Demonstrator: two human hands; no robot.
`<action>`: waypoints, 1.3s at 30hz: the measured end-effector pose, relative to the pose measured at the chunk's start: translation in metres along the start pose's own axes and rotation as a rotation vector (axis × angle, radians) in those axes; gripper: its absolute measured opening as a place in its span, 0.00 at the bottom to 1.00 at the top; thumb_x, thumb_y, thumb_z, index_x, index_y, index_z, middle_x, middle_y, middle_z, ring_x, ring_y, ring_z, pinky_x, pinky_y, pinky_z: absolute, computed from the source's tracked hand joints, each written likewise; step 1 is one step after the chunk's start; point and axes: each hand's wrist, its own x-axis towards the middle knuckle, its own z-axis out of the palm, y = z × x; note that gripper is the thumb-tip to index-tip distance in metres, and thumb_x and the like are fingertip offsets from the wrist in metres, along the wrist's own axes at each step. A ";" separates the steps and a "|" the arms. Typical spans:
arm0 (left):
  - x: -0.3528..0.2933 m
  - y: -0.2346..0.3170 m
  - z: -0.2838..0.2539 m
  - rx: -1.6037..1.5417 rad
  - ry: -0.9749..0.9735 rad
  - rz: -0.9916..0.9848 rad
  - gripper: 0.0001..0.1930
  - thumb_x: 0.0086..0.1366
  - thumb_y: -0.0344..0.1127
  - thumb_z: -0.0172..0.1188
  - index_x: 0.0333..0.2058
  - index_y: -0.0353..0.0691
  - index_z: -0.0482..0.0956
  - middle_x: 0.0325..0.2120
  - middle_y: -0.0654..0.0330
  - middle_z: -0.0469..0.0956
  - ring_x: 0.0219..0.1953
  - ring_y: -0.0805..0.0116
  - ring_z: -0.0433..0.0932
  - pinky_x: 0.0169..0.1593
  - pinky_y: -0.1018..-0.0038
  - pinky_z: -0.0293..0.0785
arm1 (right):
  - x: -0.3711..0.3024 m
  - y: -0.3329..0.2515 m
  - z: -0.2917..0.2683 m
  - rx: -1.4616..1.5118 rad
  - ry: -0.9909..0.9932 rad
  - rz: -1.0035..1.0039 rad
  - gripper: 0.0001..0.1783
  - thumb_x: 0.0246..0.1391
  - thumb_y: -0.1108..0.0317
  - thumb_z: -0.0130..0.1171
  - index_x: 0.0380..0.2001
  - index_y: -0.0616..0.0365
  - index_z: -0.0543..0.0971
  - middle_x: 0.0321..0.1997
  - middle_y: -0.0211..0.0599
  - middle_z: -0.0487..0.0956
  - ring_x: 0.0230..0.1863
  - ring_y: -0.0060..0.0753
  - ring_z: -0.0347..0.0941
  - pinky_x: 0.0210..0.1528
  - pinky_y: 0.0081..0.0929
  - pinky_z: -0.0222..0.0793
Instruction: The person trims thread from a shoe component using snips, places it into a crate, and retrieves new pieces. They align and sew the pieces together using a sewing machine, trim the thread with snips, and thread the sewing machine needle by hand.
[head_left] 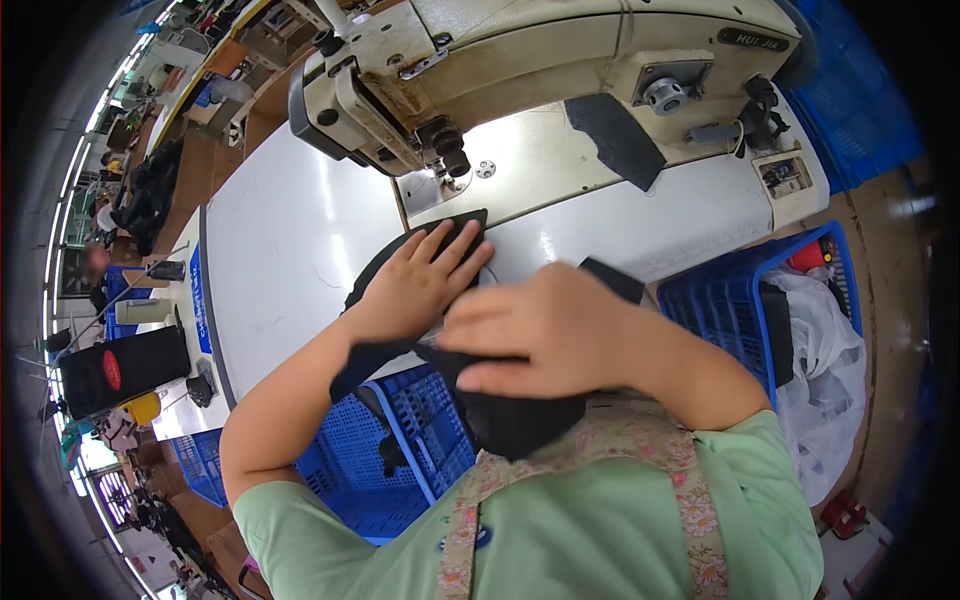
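Note:
My left hand (415, 290) lies flat with its fingers spread on a black fabric piece (380, 264), pressing it to the white sewing table just in front of the needle area. Beside it, my right hand (545, 330) is closed and slightly blurred. Between its thumb and curled fingers runs more black fabric (515, 425), which hangs over the table's front edge toward my lap. Whether the two cloths are joined is hidden by my hands. The sewing machine (540, 60) stands beyond, its needle area (450, 165) apart from both hands.
A dark cut piece (615, 140) lies on the machine bed. At the right, a blue basket (715, 305) holds dark pieces beside clear plastic bags (820, 380). Another blue basket (430, 430) sits below the table's front edge. A black box-like item (125, 370) stands at the left.

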 end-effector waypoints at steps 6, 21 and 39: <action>-0.019 -0.024 0.017 0.100 -0.063 0.003 0.29 0.59 0.41 0.54 0.61 0.47 0.65 0.61 0.58 0.64 0.63 0.59 0.63 0.63 0.63 0.61 | 0.009 0.091 -0.035 -0.449 0.153 0.540 0.16 0.53 0.54 0.57 0.25 0.56 0.82 0.26 0.39 0.80 0.29 0.44 0.77 0.31 0.36 0.71; -0.004 -0.003 0.026 -0.040 -0.100 -0.168 0.26 0.61 0.44 0.49 0.55 0.35 0.66 0.57 0.39 0.65 0.61 0.46 0.63 0.62 0.53 0.59 | 0.007 0.110 0.009 -0.513 -0.233 0.336 0.16 0.42 0.61 0.66 0.36 0.53 0.79 0.46 0.37 0.75 0.52 0.40 0.69 0.51 0.38 0.66; -0.014 0.002 0.059 -0.095 0.181 -0.213 0.23 0.57 0.35 0.53 0.53 0.35 0.71 0.57 0.46 0.68 0.61 0.52 0.66 0.61 0.59 0.64 | 0.011 0.127 0.023 -0.495 -0.044 0.216 0.18 0.41 0.61 0.67 0.40 0.46 0.83 0.45 0.40 0.76 0.53 0.47 0.69 0.54 0.42 0.63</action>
